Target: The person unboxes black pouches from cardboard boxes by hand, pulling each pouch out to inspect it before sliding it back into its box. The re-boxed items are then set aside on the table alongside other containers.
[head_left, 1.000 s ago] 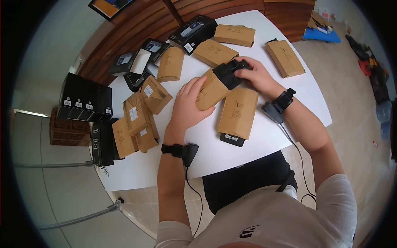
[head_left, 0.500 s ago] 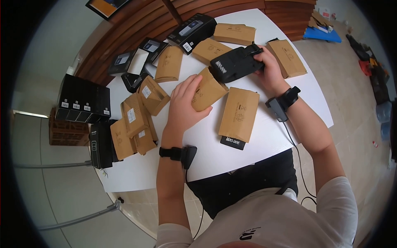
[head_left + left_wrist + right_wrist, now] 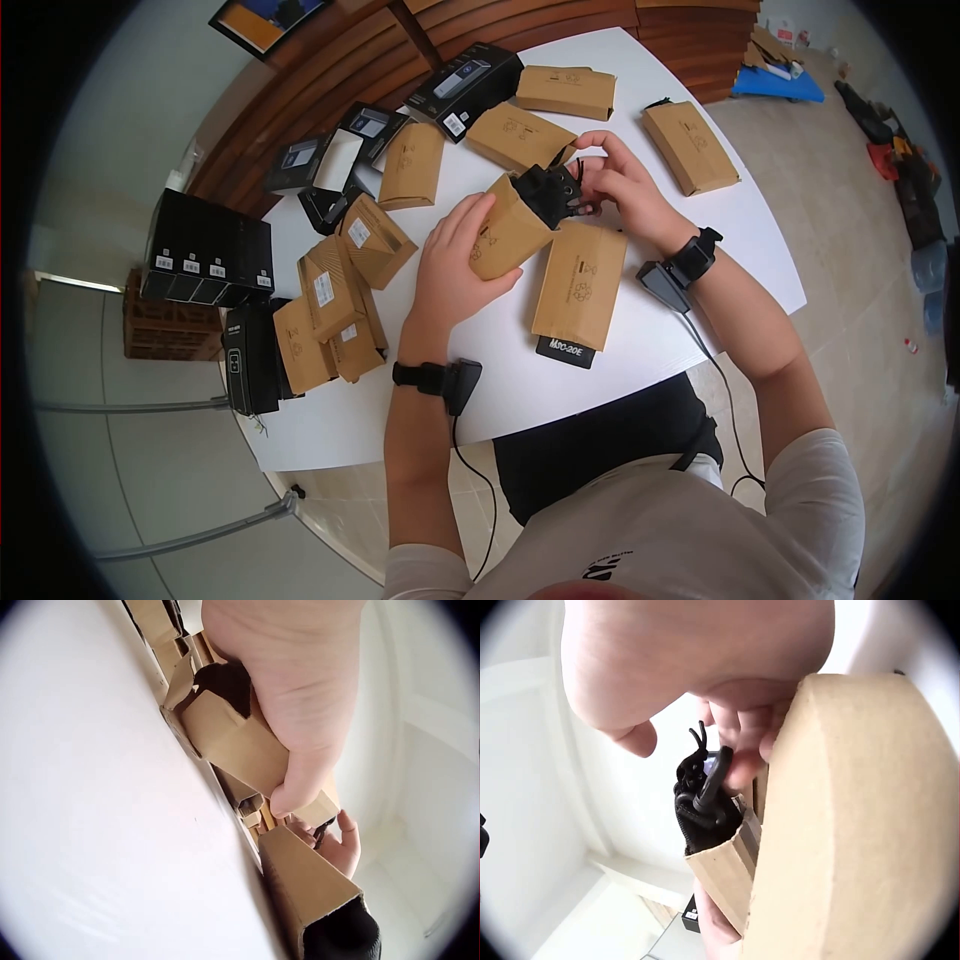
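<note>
My left hand point(image 3: 455, 260) grips a brown cardboard box point(image 3: 500, 245), its thumb along the near side. A black zippered pouch point(image 3: 545, 195) sits in the box's open end, and only its top part sticks out. In the right wrist view a black carabiner clip point(image 3: 716, 780) and a thin cord show on the pouch point(image 3: 697, 817). My right hand point(image 3: 635, 195) is at the pouch's outer end, with fingers loosely bent at the clip and the thumb apart from them. Just nearer lies another cardboard box point(image 3: 580, 285), with a black case point(image 3: 565, 351) lettered MSC-20E poking from it.
Several brown boxes lie around the white table point(image 3: 450, 400), one by the right edge point(image 3: 690, 147). At its left, brown boxes point(image 3: 330, 285) are piled near black boxes point(image 3: 205, 245). More black boxes point(image 3: 465, 85) stand along the back.
Half a second ago my right hand held the pouch out to the right of the box. Now the pouch is mostly inside it, and my right fingers have loosened. My left hand keeps its grip.
</note>
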The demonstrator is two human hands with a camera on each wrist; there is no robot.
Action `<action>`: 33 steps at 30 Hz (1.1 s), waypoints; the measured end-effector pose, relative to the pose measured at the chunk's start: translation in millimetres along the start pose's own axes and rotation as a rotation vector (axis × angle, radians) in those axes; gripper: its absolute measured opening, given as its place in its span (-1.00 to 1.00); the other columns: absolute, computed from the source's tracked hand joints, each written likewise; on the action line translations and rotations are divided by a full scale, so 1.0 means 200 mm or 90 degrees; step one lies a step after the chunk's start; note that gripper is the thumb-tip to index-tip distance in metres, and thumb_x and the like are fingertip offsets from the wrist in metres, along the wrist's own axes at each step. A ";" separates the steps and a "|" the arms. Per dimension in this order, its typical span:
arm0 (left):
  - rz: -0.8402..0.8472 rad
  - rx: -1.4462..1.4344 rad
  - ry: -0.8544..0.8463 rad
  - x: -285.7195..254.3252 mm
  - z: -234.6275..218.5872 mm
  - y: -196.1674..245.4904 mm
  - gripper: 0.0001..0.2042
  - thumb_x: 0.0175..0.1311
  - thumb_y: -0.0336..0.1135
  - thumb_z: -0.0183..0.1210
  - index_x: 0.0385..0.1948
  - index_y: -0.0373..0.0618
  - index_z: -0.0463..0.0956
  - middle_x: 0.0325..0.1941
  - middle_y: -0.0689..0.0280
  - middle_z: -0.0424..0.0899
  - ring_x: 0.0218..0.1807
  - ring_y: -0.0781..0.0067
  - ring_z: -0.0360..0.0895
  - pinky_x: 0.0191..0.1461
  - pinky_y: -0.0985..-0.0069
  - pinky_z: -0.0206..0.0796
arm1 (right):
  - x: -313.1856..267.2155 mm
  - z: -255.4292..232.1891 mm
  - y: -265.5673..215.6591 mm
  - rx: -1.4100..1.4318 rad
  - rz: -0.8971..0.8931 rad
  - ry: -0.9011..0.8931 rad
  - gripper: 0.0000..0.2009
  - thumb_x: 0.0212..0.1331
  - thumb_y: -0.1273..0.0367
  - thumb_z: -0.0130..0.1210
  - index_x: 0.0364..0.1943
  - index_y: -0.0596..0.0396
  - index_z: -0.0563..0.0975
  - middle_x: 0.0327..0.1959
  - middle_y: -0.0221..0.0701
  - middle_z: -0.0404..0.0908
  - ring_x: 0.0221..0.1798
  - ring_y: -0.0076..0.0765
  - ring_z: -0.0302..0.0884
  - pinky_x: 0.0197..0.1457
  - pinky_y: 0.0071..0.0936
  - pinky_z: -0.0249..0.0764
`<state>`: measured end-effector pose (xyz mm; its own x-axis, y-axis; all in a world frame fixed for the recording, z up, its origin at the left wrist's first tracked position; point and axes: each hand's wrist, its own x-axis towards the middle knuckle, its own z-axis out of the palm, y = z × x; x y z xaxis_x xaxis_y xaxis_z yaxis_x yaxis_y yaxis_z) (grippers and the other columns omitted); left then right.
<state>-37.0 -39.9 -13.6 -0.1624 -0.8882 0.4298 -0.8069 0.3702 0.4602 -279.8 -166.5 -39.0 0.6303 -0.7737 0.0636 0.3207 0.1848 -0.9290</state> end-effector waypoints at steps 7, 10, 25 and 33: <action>0.013 0.009 -0.013 0.00 0.00 0.00 -0.16 -0.20 -0.26 0.47 0.30 -0.07 0.34 0.31 0.18 0.46 0.20 0.07 0.48 0.26 0.19 0.31 | -0.01 0.05 0.01 -0.296 -0.115 -0.131 -0.79 0.28 0.40 0.18 -0.02 0.01 0.62 -0.25 -0.57 0.54 -0.30 -0.68 0.38 -0.26 -0.64 0.30; 0.016 0.016 -0.047 0.00 0.00 0.00 -0.16 -0.20 -0.24 0.47 0.30 -0.08 0.34 0.29 0.18 0.47 0.20 0.08 0.48 0.25 0.19 0.31 | -0.01 0.05 0.02 -0.350 -0.144 -0.170 -0.75 0.29 0.38 0.18 0.02 0.07 0.62 -0.25 -0.55 0.57 -0.25 -0.70 0.38 -0.16 -0.61 0.33; -0.059 0.113 -0.006 -0.02 0.01 -0.05 -0.44 -0.02 -0.23 0.39 0.12 -0.09 0.52 0.15 0.18 0.51 0.23 0.09 0.41 0.34 0.16 0.18 | 0.04 -0.04 0.00 -0.136 0.047 0.036 -0.55 0.41 0.22 0.06 0.31 0.08 0.43 0.03 -0.45 0.59 -0.46 -0.69 0.34 -0.34 -0.68 0.38; -0.053 0.098 -0.013 -0.03 0.02 -0.05 -0.45 0.00 -0.25 0.38 0.12 -0.09 0.50 0.16 0.17 0.49 0.24 0.06 0.38 0.34 0.14 0.17 | 0.08 -0.07 0.05 0.051 0.062 -0.027 -0.51 0.43 0.18 0.04 0.30 0.22 0.40 -0.11 -0.48 0.56 -0.40 -0.63 0.39 -0.28 -0.63 0.40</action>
<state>-30.1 -39.5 -22.7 -0.1016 -0.9199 0.3787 -0.8953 0.2506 0.3684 -276.4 -186.5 -51.5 0.6901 -0.7237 -0.0082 0.3105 0.3064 -0.8998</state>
